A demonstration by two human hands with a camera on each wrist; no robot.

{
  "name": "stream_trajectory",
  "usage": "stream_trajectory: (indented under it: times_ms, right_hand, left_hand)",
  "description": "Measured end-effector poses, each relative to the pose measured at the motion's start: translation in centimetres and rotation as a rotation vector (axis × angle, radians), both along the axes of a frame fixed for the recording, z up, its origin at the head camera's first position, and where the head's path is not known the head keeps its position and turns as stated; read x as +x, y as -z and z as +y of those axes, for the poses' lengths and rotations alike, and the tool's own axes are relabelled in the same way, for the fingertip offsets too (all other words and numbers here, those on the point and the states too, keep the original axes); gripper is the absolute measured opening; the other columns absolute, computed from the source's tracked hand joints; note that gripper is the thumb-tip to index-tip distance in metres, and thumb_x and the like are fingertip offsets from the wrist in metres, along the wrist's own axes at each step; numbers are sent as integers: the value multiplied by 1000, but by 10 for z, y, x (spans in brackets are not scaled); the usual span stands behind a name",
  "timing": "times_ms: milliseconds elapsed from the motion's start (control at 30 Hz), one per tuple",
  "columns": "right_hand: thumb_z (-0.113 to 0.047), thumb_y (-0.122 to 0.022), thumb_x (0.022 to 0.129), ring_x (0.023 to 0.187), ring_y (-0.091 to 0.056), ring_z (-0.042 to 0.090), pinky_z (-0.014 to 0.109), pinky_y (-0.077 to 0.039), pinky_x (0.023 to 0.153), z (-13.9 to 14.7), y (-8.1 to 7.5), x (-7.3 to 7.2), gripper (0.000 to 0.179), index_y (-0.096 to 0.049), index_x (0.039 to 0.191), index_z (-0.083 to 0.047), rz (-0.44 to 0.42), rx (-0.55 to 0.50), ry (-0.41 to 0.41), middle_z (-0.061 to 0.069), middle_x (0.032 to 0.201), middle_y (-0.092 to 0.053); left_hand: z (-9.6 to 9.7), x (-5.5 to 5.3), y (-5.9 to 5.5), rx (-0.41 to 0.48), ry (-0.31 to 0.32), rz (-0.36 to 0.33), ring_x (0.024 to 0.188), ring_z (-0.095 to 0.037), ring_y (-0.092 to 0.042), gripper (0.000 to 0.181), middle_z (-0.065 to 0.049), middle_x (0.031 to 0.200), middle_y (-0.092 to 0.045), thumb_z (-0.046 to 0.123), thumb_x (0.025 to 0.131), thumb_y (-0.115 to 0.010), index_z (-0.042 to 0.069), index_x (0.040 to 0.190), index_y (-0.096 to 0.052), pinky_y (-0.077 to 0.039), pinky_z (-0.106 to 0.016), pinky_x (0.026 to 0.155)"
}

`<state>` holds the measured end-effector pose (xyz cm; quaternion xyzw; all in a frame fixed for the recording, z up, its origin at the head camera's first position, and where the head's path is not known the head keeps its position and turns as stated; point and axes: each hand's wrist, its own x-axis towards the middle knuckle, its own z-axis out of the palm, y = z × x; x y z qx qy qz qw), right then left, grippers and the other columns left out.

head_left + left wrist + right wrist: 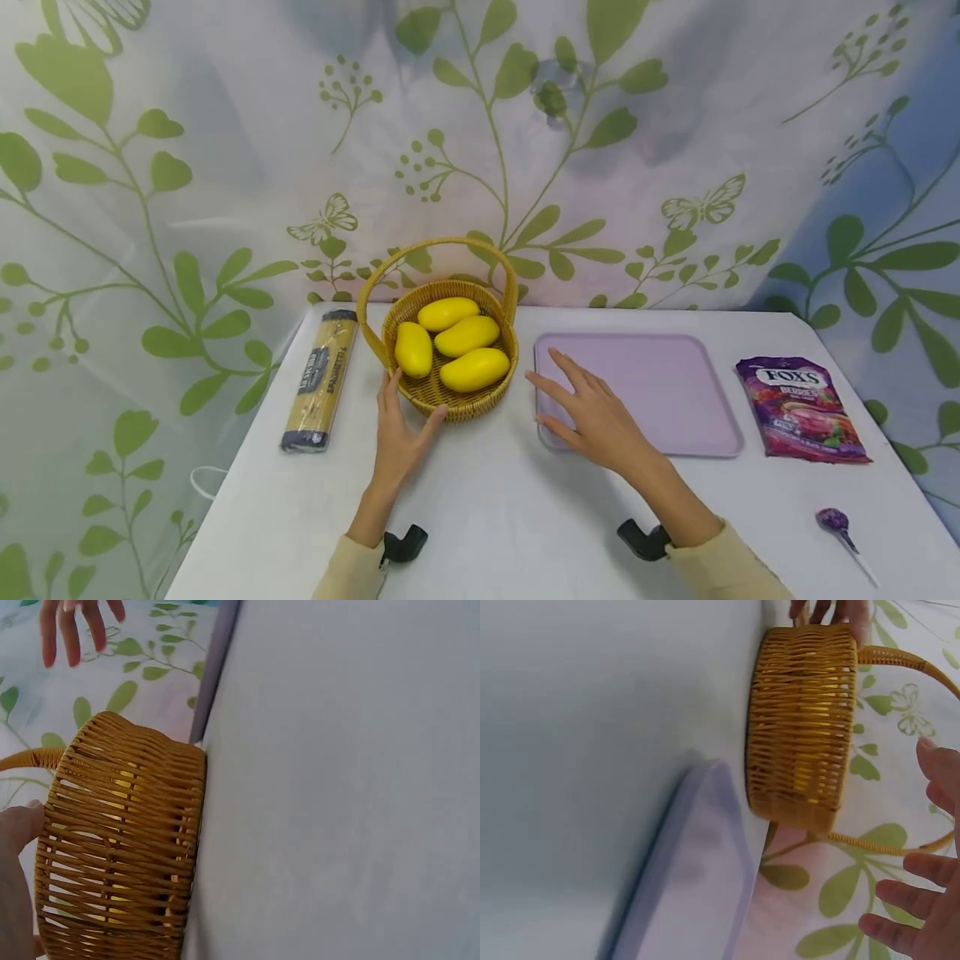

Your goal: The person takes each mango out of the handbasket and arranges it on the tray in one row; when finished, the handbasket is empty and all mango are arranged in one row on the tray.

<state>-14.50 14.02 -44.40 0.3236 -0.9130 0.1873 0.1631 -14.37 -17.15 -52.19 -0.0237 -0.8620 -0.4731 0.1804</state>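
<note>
Lying at the left end of the white table (495, 525) is a clear-wrapped packet of spaghetti (321, 383), dark at both ends. To its right, the left hand (401, 442) reaches the near left side of the wicker basket (472, 407), thumb and fingers spread wide, fingertips at the rim without curling into a firm grip. The basket stands upright toward the back of the table, left of centre, with four yellow mangoes (467, 337) inside and its tall hoop handle (437, 242) raised. The woven body looks light and stiff, with a little give and a ridged surface that should not slip; the fruit probably makes most of the weight, and looks smooth enough to roll if the basket tips. Good holds would be the handle's top or opposite sides of the rim, kept level. Next, the right hand (600, 417) hangs over the left part of the lilac tray (667, 375), fingers spread, holding nothing, apart from the basket. Farther right lie a purple FOX'S sweet bag (806, 410) and, nearer, a wrapped lollipop (834, 521).
</note>
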Motion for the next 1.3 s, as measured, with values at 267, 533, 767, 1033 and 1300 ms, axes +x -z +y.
stream_trajectory:
  times_ms: [267, 533, 767, 1033, 1300]
  right_hand:
    - [-28, -73, 89, 130, -50, 41, 60, -46, 100, -44, -9, -50, 56, -53, 141, -22, -61, -2, -194, 22, 151, -41]
    - [-28, -70, 92, 132, -47, 40, 54, -45, 103, -68, -8, -98, 49, -56, 138, -20, -303, 35, -284, 20, 148, -43]
    - [-27, -71, 91, 131, -49, 30, 50, -42, 109, -84, -5, -120, 45, -59, 134, -20, -447, 110, -301, 10, 142, -52]
    - [-17, -71, 90, 128, -51, 29, 49, -44, 107, -94, 1, -125, 45, -60, 134, -21, -488, 186, -371, 10, 142, -49]
    - [-10, -72, 88, 125, -54, 25, 46, -47, 104, -99, 9, -128, 55, -56, 138, -28, -492, 255, -383, 4, 144, -48]
  left_hand:
    - [-2, -6, 17, 132, 16, 44, 142, -30, -32, 93, -7, 160, -21, 31, 85, -77, 9, 155, -20, -37, -56, 108]
    - [-1, -8, 27, 112, 13, 36, 139, -29, -37, 90, -4, 158, -27, 34, 86, -76, 14, 155, -21, -39, -51, 108]
    - [-5, -6, 26, 84, 11, 56, 138, -29, -38, 89, -7, 157, -28, 32, 86, -76, 11, 154, -22, -41, -52, 106]
    - [-5, -5, 27, 68, 14, 64, 137, -29, -39, 88, -13, 156, -30, 33, 86, -75, 9, 153, -23, -43, -54, 103]
    - [-6, -6, 26, 64, 18, 81, 137, -31, -39, 87, -15, 155, -30, 32, 87, -75, 8, 153, -23, -43, -55, 103]
